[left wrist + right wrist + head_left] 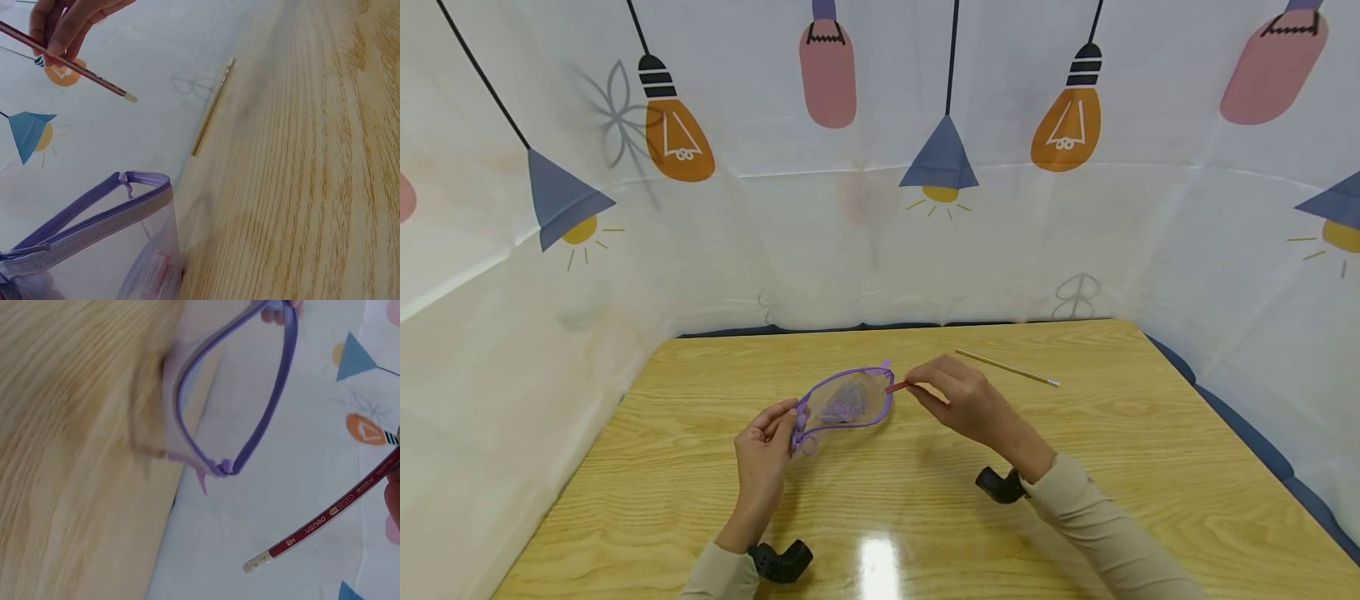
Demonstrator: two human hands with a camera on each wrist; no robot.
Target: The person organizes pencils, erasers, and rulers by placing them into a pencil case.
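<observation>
A see-through mesh pencil pouch (842, 426) with a purple zipper rim gapes wide over the table. My left hand (762, 454) grips it by its near left end. Pale and pinkish items (156, 275) show through the mesh wall in the left wrist view. My right hand (962, 402) pinches a dark red pencil (331, 514), its white eraser end sticking out from the fingers. In the head view the pencil overlaps the pouch's far right end; the right wrist view shows it apart from the purple rim (284, 369).
A yellow pencil (1007, 367) with a pale eraser end lies on the wooden table (700, 433), beyond and right of the pouch. A white cloth (850, 250) printed with lamps and bulbs hangs behind and around the table. Each wrist carries a black camera mount (782, 562).
</observation>
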